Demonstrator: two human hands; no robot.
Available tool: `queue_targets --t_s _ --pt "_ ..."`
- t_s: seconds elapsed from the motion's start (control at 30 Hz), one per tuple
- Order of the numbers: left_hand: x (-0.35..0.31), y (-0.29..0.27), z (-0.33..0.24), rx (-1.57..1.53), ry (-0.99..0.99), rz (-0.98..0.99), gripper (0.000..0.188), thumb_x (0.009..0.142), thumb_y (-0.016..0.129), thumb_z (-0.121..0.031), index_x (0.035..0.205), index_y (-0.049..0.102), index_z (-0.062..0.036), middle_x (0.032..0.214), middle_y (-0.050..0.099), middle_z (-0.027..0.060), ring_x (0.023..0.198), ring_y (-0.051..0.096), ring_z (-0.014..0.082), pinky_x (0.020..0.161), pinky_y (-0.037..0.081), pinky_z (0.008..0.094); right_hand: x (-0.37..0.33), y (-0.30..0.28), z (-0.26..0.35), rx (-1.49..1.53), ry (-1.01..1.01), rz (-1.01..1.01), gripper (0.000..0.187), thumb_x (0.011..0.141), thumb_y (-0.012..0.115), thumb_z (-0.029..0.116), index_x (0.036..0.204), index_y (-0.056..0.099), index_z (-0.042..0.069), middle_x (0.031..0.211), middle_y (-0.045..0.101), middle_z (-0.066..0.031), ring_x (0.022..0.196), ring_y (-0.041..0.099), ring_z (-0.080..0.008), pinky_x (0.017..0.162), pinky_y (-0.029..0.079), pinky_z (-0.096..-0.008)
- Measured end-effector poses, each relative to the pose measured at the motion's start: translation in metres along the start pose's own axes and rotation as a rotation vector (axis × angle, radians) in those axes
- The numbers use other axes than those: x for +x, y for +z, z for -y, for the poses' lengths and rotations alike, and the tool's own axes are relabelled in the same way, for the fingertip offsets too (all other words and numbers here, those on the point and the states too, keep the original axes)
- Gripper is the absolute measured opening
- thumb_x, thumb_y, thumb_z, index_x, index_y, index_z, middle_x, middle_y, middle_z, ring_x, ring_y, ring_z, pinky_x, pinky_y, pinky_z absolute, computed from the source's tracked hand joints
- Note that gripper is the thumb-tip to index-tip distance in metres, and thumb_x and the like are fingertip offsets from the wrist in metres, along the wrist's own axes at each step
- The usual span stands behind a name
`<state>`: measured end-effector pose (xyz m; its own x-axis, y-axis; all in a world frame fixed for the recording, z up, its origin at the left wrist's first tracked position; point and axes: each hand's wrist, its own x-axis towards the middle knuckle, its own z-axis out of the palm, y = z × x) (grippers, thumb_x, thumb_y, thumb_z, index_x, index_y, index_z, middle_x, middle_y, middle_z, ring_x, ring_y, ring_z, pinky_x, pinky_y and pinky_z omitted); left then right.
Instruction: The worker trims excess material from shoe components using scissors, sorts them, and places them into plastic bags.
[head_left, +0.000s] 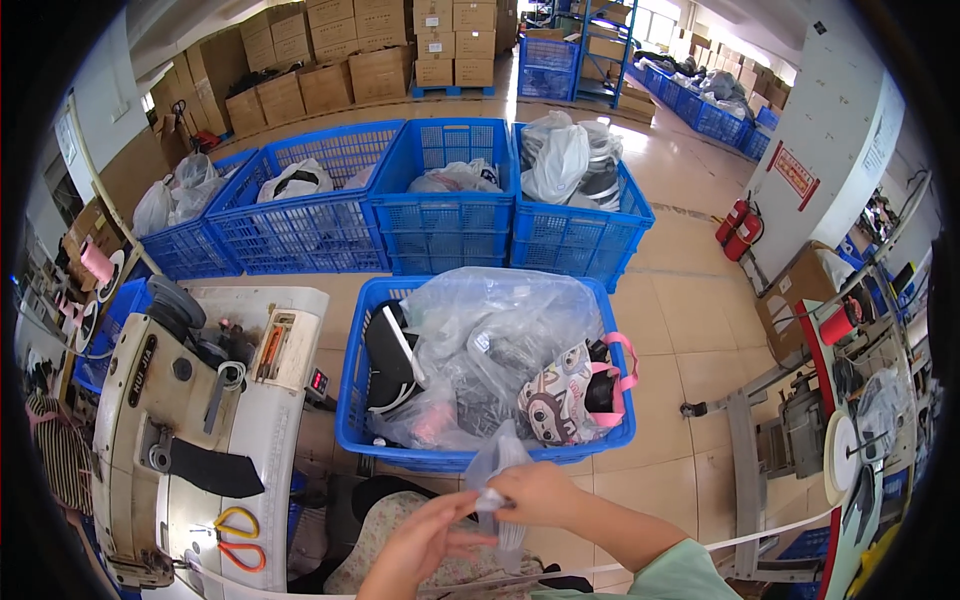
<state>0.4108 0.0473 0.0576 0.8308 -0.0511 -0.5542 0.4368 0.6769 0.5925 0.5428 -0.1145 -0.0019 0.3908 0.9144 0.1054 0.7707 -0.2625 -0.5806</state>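
A thin clear plastic bag (508, 540) hangs in front of the near blue crate, its top gathered into a twist. My right hand (535, 495) is closed around that twist. My left hand (425, 540) comes in from the lower edge with its fingers stretched and apart, their tips at the gathered plastic. What the bag holds cannot be made out. Just beyond my hands stands the blue crate (480, 460), filled with clear plastic bags (500, 310). Inside it also lie a black item with a white edge (390, 355) and a printed bag with pink handles (565, 400).
On the left is a sewing machine (130, 430) on a white table, with yellow-and-orange-handled scissors (240, 540). Several blue crates (445, 225) with bagged goods stand in a row beyond. At right are a metal machine stand (745, 480), red fire extinguishers (740, 230) and a pillar (825, 140).
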Motion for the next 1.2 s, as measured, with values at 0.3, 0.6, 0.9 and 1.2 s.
queue_targets --t_s 0.3,0.6,0.9,1.2 --pt "-0.124 -0.105 -0.002 0.249 0.465 -0.778 0.040 0.090 0.051 -0.029 0.115 0.052 0.0026 0.105 0.062 0.0189 0.075 0.065 0.0218 0.060 0.052 0.0280 0.101 -0.151 -0.071 0.286 0.425 -0.487 0.026 0.067 0.070 0.021 0.084 0.066 0.003 0.072 0.064 -0.0075 0.065 0.059 -0.0125 0.058 0.048 -0.0301" --pt "-0.131 -0.095 0.040 0.172 0.402 -0.833 0.034 0.090 0.053 -0.025 0.111 0.055 0.0014 0.098 0.064 0.0139 0.074 0.064 0.0185 0.062 0.051 0.0263 0.203 -0.314 -0.233 0.536 0.536 -1.252 0.038 0.078 0.059 0.027 0.105 0.052 0.000 0.082 0.062 -0.0094 0.056 0.060 -0.0168 0.042 0.046 -0.0269" --pt "-0.162 -0.071 0.076 0.063 0.459 -1.047 0.029 0.090 0.052 -0.018 0.108 0.056 0.0044 0.097 0.063 0.0132 0.077 0.062 0.0194 0.067 0.050 0.0283 0.200 -0.021 -0.079 0.720 0.346 0.451 0.030 0.081 0.061 0.015 0.109 0.059 0.007 0.094 0.064 -0.0063 0.085 0.059 -0.0127 0.073 0.047 -0.0280" --pt "-0.304 -0.047 0.243 -0.202 0.706 -1.897 0.022 0.087 0.052 -0.014 0.085 0.063 0.0048 0.085 0.065 0.0116 0.071 0.060 0.0168 0.065 0.048 0.0284 0.129 0.083 0.158 0.724 -0.431 1.326 0.033 0.079 0.065 0.010 0.110 0.059 -0.001 0.091 0.066 -0.0092 0.086 0.063 -0.0159 0.076 0.048 -0.0284"
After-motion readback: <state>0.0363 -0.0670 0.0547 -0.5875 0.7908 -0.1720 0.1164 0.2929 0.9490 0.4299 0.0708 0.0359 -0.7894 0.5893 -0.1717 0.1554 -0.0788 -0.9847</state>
